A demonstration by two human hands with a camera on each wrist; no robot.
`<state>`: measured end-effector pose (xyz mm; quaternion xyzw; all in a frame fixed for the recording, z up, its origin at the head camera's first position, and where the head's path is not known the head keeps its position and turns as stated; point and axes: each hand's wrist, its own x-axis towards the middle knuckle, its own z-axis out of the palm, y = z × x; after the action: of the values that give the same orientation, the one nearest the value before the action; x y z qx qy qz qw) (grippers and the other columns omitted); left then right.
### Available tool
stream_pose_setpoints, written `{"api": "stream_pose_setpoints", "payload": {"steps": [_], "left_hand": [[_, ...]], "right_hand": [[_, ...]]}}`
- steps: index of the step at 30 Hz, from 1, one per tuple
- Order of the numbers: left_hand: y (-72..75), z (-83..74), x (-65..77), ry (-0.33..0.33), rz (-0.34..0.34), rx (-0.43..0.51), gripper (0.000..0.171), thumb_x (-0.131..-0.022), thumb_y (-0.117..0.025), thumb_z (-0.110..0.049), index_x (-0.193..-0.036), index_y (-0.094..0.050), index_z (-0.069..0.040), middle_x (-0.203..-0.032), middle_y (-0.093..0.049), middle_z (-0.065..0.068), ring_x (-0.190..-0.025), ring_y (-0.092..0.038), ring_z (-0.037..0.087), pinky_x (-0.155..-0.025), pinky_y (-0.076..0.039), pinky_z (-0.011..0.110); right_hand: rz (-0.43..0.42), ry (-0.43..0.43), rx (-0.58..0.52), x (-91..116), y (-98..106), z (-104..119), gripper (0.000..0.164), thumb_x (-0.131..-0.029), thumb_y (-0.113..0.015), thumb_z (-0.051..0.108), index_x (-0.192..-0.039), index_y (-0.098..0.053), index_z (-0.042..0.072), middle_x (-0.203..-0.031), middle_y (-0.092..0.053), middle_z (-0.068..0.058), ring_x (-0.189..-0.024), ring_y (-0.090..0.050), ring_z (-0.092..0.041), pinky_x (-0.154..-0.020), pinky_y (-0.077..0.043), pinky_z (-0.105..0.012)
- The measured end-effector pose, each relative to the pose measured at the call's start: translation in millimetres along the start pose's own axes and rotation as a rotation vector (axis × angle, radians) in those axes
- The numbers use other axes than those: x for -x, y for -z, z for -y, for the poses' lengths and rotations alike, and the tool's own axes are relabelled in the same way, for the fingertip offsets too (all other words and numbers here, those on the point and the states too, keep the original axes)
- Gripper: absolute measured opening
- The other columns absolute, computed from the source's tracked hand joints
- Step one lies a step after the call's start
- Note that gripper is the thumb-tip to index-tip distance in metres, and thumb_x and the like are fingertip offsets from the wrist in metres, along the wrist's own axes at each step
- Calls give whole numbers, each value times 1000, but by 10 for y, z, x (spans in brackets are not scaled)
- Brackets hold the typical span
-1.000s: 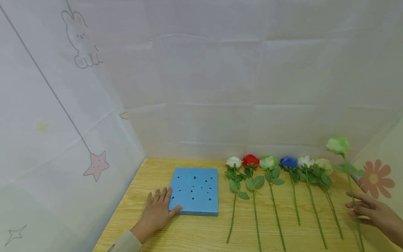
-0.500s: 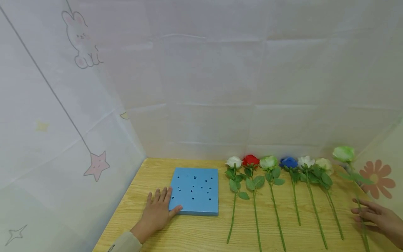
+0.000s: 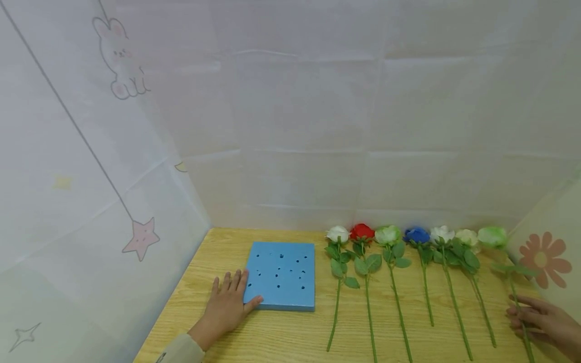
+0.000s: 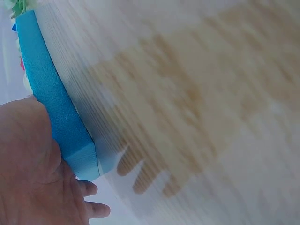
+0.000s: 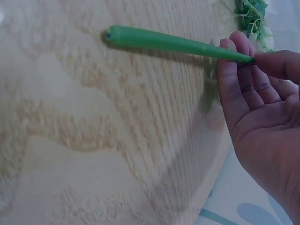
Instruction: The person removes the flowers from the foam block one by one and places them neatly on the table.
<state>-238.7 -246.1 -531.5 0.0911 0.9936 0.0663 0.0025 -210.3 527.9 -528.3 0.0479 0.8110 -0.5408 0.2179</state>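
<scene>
At the right end of the table my right hand (image 3: 542, 322) pinches the green stem (image 5: 159, 41) of a pale green artificial rose between thumb and fingers. The bloom of this rose (image 3: 492, 237) points toward the back wall, level with the other blooms, and its stem is low over the tabletop. My left hand (image 3: 227, 305) lies with spread, straight fingers against the left side of a blue foam block (image 3: 290, 297), its thumb along the front edge. Several small holes dot the block's top. In the left wrist view the palm (image 4: 33, 159) is against the block's side (image 4: 56, 98).
Left of the held rose lie a cream rose (image 3: 466, 238), a white rose (image 3: 441, 234), a blue rose (image 3: 416, 235), a green-white rose (image 3: 387, 235), a red rose (image 3: 362, 232) and another white rose (image 3: 338, 234). Printed cloth walls (image 3: 299, 126) enclose the wooden table (image 3: 290, 335).
My right hand has moved slightly right and toward me, lowering the green rose from a raised position to the end of the row. My left hand has stayed on the block.
</scene>
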Motion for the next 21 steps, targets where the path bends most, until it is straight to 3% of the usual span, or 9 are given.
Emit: {"api": "stream_pose_setpoints", "payload": {"steps": [6, 14, 21], "left_hand": [[13, -15, 3, 1, -5, 0, 96, -96, -40, -76, -162, -25, -8, -163, -30, 21, -149, -24, 49, -117, -11, 72], [-2, -10, -1, 10, 2, -8, 98, -95, -36, -79, -162, -24, -10, -163, -29, 20, -150, -23, 48, -117, -11, 72], [-3, 6, -5, 11, 1, -3, 98, -94, -34, -80, -163, -23, -10, -163, -29, 20, -150, -23, 48, -117, -11, 72]], "right_hand": [[32, 26, -40, -26, -8, -45, 79, -111, -44, 19, -143, 14, -23, -110, -68, 11, -96, -71, -19, -85, -60, -38], [47, -6, -76, -114, 2, -134, 85, -111, -43, 19, -142, 25, -21, -110, -68, 11, -96, -71, -20, -85, -59, -39], [-6, -36, -78, -186, -58, -126, 78, -109, -40, 10, -141, 23, -24, -104, -66, -1, -89, -69, -22, -81, -59, -39]]}}
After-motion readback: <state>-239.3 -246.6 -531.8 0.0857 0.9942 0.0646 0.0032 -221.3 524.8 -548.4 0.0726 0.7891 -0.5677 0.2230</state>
